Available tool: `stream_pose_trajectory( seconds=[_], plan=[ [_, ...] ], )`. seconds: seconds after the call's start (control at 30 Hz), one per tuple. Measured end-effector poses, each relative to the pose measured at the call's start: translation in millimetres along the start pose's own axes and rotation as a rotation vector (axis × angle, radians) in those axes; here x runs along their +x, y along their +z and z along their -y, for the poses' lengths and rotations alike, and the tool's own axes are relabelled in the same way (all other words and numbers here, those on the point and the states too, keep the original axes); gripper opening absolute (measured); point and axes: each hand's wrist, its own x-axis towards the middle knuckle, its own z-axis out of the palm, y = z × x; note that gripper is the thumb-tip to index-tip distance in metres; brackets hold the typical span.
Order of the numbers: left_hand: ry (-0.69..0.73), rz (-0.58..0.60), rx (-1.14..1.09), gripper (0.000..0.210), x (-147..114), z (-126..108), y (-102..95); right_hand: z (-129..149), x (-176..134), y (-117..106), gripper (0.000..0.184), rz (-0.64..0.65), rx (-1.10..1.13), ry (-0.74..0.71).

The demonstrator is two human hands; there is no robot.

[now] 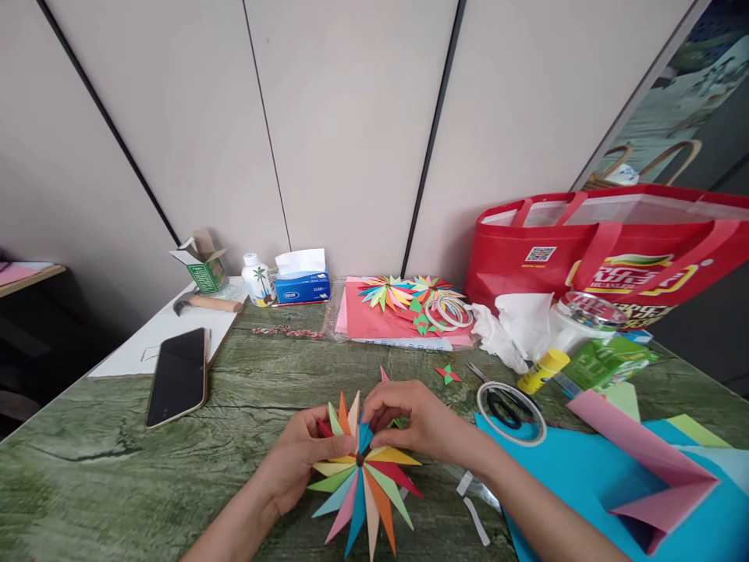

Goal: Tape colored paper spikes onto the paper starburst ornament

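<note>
A many-pointed folded paper star [374, 488] in several colours is held just above the green table, near the front. My left hand [298, 457] grips its left side, thumb across the upper points near the centre. On the upper right, my right hand [403, 417] pinches a blue point of the star between thumb and fingers. Part of a pink point and a bit of green paper show behind my right hand, mostly hidden. A small red and green paper star [448, 375] lies on the table beyond that hand.
To the right lie a tape roll [483, 414], scissors [504, 407], a yellow glue stick [543, 371], blue paper [562, 484] and folded pink paper [649, 460]. A red bag [503, 257] stands behind. A phone [177, 375], hammer [214, 303] and tissue pack [303, 287] are farther left.
</note>
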Motion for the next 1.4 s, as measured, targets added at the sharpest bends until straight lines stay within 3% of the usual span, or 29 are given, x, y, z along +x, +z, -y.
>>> stream_pose_trajectory(
  seconds=[0.43, 0.63, 0.9, 1.1, 1.3, 1.4],
  plan=[
    [-0.005, -0.018, -0.009, 0.030, 0.0, 1.5, -0.3, 0.1, -1.8, 1.3, 0.018, -0.014, -0.146, -0.059],
    [0.007, -0.010, -0.008, 0.028, -1.2, 1.1, 0.9, 1.1, -2.4, 0.3, 0.016, -0.029, -0.112, -0.057],
    [0.002, -0.020, -0.016, 0.030, -0.8, 1.1, -0.2, -0.1, -1.9, 1.0, 0.024, -0.020, -0.082, 0.027],
    [0.010, -0.048, -0.001, 0.029, -1.4, -0.2, 1.1, -1.2, -2.8, 2.1, 0.045, -0.026, 0.034, 0.045],
    [0.008, -0.046, -0.026, 0.030, -1.2, -0.6, 1.1, -0.4, -2.9, 1.9, 0.014, -0.045, -0.180, -0.052],
    [0.008, -0.052, -0.031, 0.030, -0.6, -0.6, 0.3, -0.6, -2.7, 3.2, 0.015, -0.062, -0.262, -0.070]
  ],
)
